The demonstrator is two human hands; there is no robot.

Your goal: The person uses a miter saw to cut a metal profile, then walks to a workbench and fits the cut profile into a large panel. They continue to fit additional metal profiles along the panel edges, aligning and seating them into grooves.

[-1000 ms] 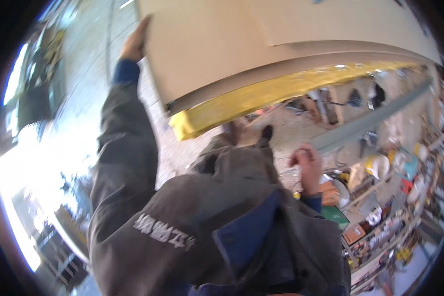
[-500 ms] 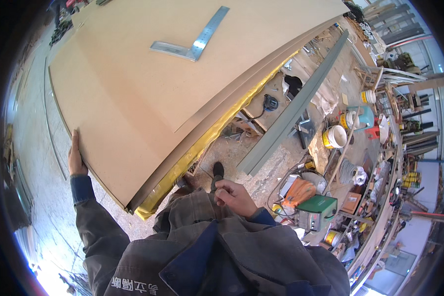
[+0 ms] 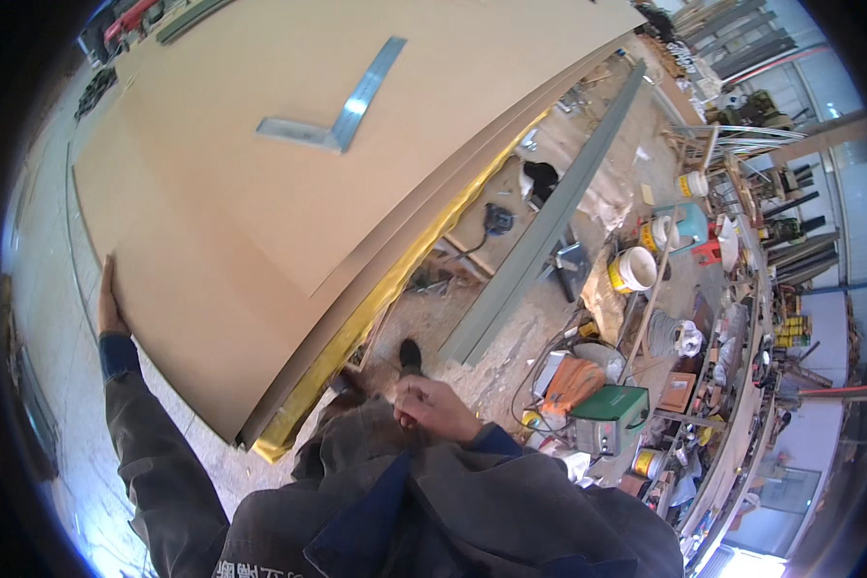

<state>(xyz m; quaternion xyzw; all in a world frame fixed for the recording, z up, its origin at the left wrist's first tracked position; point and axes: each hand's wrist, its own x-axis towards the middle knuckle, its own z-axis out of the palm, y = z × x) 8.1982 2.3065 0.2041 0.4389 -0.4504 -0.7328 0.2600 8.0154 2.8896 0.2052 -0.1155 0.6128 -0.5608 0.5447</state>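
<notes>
Shifted since half a second ago: view nearer, left hand at nine o'clock still flat and open against the tan board stack edge, steadying it; right hand, six o'clock, loosely curled and empty; steel square lying on top.

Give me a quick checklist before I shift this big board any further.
1. Left hand flat on the board edge: ok.
2. Right hand on the board: not ok, it is at the jacket.
3. Board top free: not ok, a metal square lies on it.
4. Floor by the foot: not ok, debris and a long grey rail.
5. Far end free: cannot tell.
</notes>
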